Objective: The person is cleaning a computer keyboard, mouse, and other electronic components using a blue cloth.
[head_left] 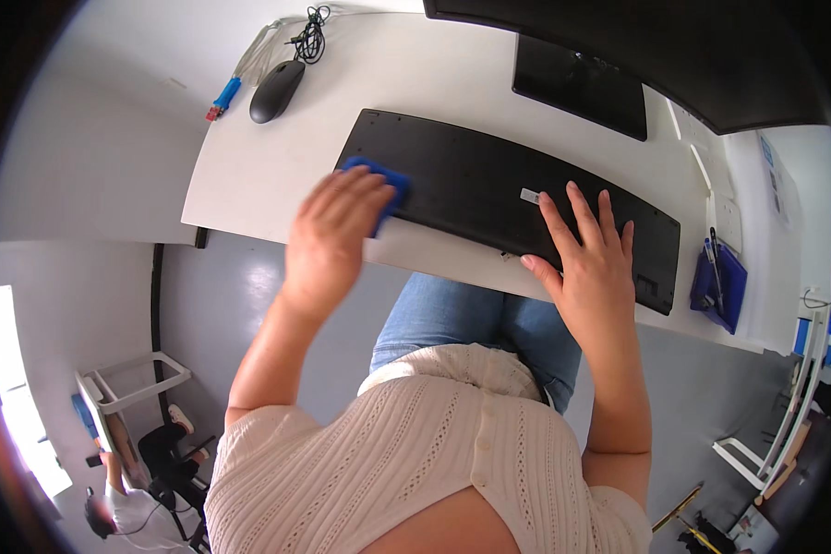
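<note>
A black keyboard (471, 175) lies face down along the front of the white desk, its underside with a small pale label turned up. At its left end my left hand (331, 226) presses a blue cloth (395, 189) against the surface, fingers together over it. My right hand (589, 249) rests flat on the keyboard's right part, fingers spread, the thumb near its front edge. The palm hides some of the underside there.
A black mouse (277, 92) with a coiled cable (310, 37) sits at the back left beside a blue cable connector (225, 95). Behind the keyboard stands a monitor base (577, 88). A blue pen tray (722, 291) is at the right. Another person (138, 517) sits far left.
</note>
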Tool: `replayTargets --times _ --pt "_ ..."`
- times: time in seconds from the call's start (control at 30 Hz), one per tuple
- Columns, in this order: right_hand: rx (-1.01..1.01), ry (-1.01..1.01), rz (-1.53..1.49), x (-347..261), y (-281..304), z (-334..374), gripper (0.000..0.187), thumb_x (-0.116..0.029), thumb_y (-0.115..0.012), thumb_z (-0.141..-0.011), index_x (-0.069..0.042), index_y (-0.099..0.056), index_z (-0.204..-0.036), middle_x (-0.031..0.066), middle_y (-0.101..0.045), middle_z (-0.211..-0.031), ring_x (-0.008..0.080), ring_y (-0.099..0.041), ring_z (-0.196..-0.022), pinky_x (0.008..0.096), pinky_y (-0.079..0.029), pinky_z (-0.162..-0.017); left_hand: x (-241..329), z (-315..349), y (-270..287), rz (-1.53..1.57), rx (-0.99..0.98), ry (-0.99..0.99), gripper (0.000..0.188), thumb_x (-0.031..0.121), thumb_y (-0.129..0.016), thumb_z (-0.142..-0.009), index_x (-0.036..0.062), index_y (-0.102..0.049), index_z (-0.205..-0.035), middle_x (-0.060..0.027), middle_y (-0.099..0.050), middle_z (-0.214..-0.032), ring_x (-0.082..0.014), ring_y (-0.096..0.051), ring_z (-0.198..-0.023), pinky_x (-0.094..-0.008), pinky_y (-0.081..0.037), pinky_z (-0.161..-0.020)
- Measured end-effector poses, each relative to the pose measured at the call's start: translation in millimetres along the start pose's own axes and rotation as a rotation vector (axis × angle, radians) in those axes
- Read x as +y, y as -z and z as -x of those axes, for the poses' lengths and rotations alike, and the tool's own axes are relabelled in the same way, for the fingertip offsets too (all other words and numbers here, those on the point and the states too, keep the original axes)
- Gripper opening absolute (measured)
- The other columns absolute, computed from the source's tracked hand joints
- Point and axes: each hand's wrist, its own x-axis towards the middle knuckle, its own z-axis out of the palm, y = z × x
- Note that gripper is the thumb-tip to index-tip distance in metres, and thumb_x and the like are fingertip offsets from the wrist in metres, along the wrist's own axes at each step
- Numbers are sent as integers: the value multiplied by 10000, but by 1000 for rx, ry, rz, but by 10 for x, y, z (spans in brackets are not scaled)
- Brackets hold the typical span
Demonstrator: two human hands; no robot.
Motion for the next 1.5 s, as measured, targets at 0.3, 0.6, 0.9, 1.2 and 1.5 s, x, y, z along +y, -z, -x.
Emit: replayTargets --times 0.3,0.6,0.9,1.2,1.5 --pt "0 -6 -14 13 -30 13 724 -500 -710 -875 -222 -471 -1498 150 -429 -1541 460 -381 -1424 705 -333 -1089 -320 168 291 -270 -24 680 294 71 -626 -905 71 -683 -1193 -114 -707 -1172 -284 -685 -1056 -382 -546 -910" --pt "234 469 -687 -934 267 -70 918 -325 -847 -716 -157 -427 -1514 133 -409 -1543 397 -447 -1371 509 -469 -1089 751 110 215 965 53 552 582 18 -717 -864 25 -481 -1395 -115 -542 -1355 -206 -523 -1239 -354 -463 -1042" --pt "502 320 -491 -847 16 -268 528 -165 -682 -876 -45 -561 -1375 128 -531 -1405 335 -570 -1212 451 -551 -973 101 102 243 -56 -105 4 819 -106 -635 -744 41 -381 -1508 -146 -418 -1547 -335 -329 -1487 -550 -237 -1223" --pt "436 317 -317 -785 -203 -186 459 -156 -691 -851 -4 -636 -1281 125 -559 -1314 320 -565 -1178 511 -467 -1072 -344 -193 20 66 -313 -43 617 -88 -620 -758 16 -570 -1365 -152 -552 -1450 -322 -500 -1368 -410 -454 -1106" --pt "307 -93 -97 162 117 791 433 -42 -664 -806 -39 -647 -1239 60 -589 -1291 362 -557 -1170 446 -483 -1039 -188 -239 11 -102 -328 -86 636 -101 -614 -732 39 -592 -1352 -163 -572 -1420 -322 -534 -1333 -410 -487 -1078"
